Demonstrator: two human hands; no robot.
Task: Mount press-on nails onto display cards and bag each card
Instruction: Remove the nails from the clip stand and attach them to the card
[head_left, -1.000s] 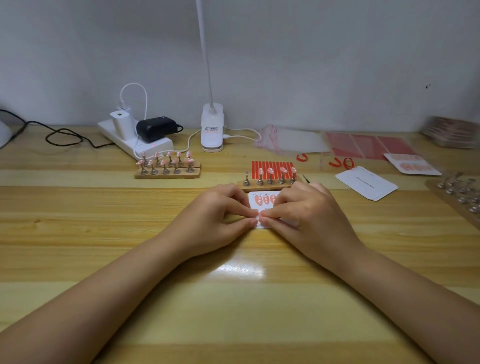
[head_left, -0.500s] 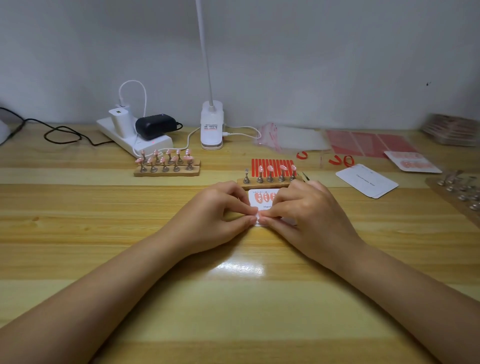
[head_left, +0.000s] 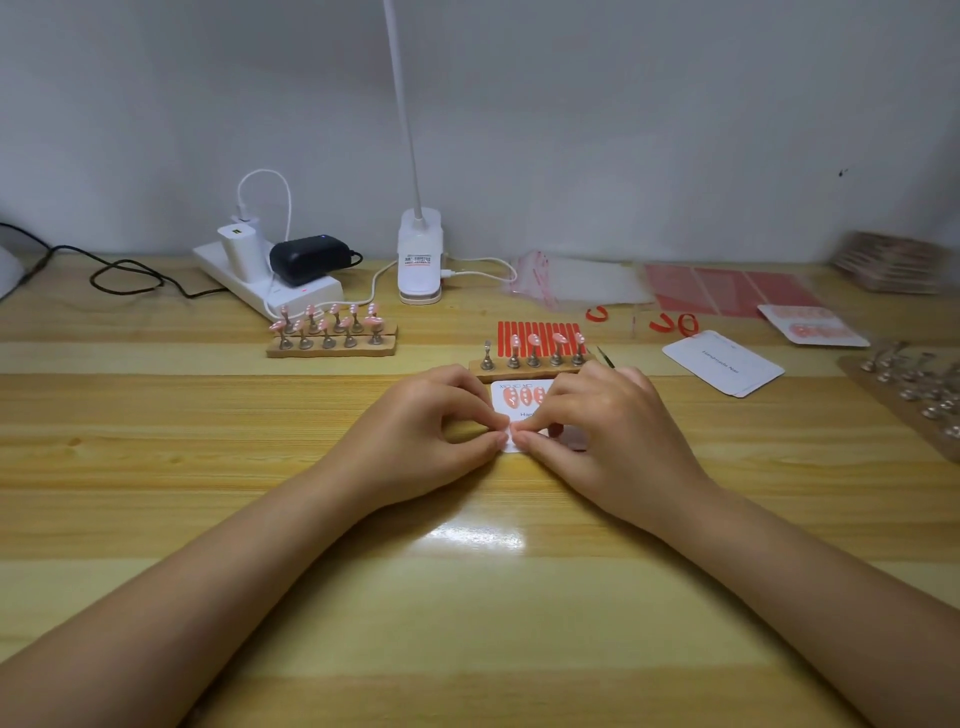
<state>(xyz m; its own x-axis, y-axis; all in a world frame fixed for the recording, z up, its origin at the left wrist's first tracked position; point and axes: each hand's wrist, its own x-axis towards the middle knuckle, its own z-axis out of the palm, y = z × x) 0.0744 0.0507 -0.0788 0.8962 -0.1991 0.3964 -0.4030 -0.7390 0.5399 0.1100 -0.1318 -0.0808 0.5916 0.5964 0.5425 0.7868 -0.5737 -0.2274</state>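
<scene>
White card (head_left: 506, 388) bears coral nails (head_left: 524, 397); red-striped sheet (head_left: 537, 336) behind.

Plain grey wall (head_left: 623, 104) across upper frame; striped wooden table (head_left: 156, 441) below; white lamp (head_left: 420, 254) upper centre.

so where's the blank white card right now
In the head view the blank white card lies flat on the table's right side, to the right of the right hand and just in front of the red loops.
</scene>
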